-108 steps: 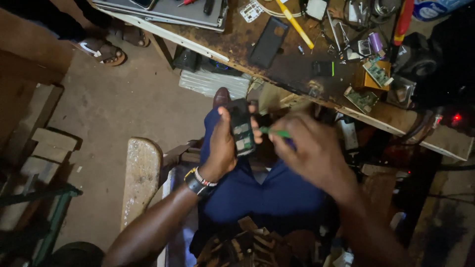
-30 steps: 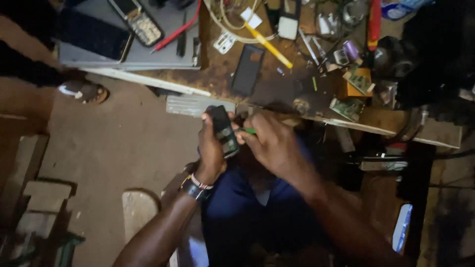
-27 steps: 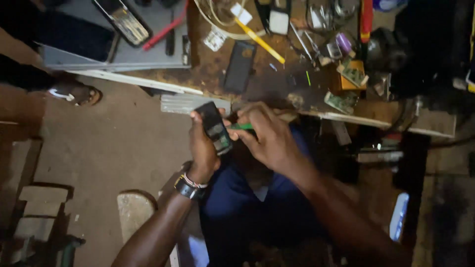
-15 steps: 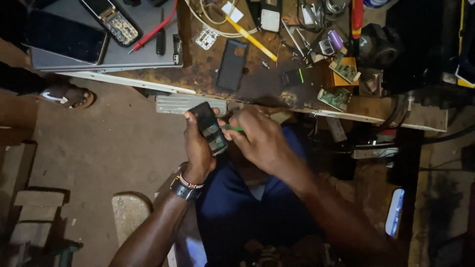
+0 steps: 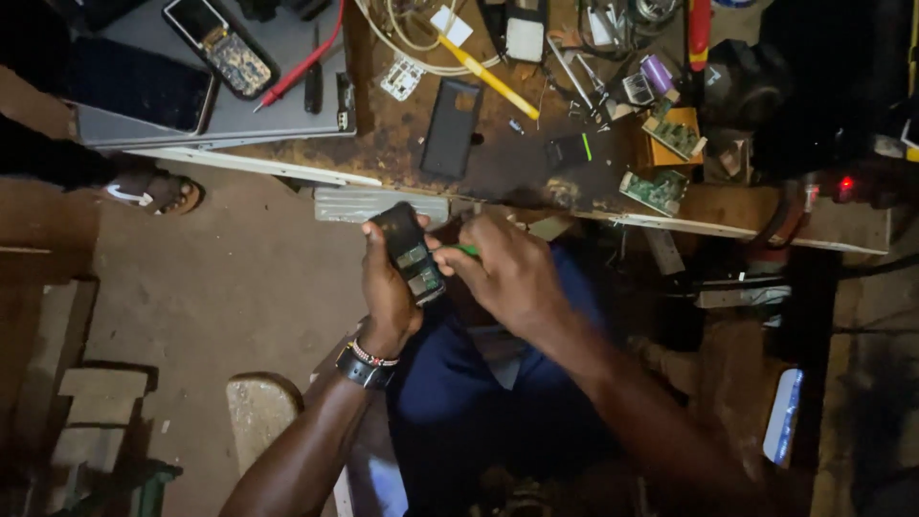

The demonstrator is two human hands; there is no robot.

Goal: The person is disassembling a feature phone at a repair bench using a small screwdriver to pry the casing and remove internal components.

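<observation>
Left hand [image 5: 388, 287] wraps the opened phone [image 5: 410, 254], tilting its exposed board toward the right hand [image 5: 507, 273]; that hand pinches a green-handled tool [image 5: 466, 250] against it, below the tabletop [image 5: 402, 153] edge.

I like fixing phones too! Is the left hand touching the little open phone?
Touching. The head view shows the left hand wrapped around the opened phone, fingers and thumb gripping its edges, no gap visible.
</observation>
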